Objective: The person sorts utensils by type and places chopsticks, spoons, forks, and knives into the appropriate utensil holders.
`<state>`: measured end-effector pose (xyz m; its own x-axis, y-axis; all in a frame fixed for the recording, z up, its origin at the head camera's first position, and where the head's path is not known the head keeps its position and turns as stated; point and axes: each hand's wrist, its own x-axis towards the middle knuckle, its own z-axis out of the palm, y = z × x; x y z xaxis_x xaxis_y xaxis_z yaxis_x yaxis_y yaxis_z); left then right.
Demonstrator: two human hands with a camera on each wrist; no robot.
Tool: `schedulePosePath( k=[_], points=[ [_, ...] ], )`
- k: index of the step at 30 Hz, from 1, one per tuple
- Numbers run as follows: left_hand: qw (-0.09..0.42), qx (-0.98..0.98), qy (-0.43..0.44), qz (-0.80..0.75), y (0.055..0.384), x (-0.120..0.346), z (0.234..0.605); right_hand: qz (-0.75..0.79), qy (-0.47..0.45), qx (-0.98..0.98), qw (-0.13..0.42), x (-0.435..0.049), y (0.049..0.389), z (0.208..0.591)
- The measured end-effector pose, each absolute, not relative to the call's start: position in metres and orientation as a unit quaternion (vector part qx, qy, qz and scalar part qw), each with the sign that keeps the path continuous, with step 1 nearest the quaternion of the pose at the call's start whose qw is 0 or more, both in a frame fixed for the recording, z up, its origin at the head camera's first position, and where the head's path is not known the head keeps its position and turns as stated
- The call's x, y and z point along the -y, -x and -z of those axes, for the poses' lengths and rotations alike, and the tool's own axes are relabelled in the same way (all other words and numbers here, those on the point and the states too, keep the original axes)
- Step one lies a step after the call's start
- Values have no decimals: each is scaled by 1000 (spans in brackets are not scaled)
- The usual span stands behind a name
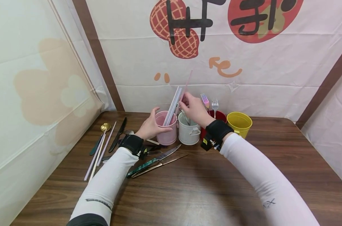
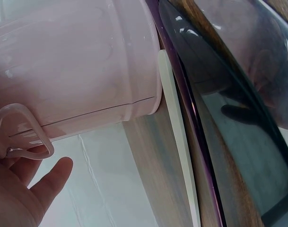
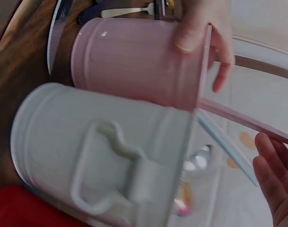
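Observation:
My left hand (image 1: 150,126) holds the pink bucket (image 1: 167,138) near its rim, the thumb on the near side and the fingers around the far left side. Several pale chopsticks (image 1: 173,106) lean to the right inside this bucket. My right hand (image 1: 194,108) pinches a thin pink chopstick (image 3: 248,122) above the buckets, its lower end reaching to the pink bucket's rim. Directly below the right hand is the white bucket (image 1: 189,136), with spoons (image 3: 198,160) showing over its rim in the right wrist view.
Two forks (image 1: 215,104) stick out of the red bucket (image 1: 220,116), partly hidden by the right wrist. A yellow bucket (image 1: 239,121) stands at the far right. Knives (image 1: 148,165), more chopsticks (image 1: 106,144) and a golden spoon (image 1: 105,127) lie on the wooden table (image 1: 202,188).

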<state>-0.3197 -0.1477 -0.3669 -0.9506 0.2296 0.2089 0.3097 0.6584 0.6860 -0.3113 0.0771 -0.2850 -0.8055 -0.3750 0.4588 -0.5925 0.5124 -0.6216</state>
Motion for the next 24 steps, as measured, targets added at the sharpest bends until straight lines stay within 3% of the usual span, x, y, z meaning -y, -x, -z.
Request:
schedulePosePath(
  k=[14, 24],
  points=[
    [47, 906, 146, 394, 320, 145, 366, -314, -242, 915, 76, -67, 314, 307],
    [49, 906, 145, 395, 319, 147, 367, -306, -247, 916, 76, -72, 306, 306]
  ],
)
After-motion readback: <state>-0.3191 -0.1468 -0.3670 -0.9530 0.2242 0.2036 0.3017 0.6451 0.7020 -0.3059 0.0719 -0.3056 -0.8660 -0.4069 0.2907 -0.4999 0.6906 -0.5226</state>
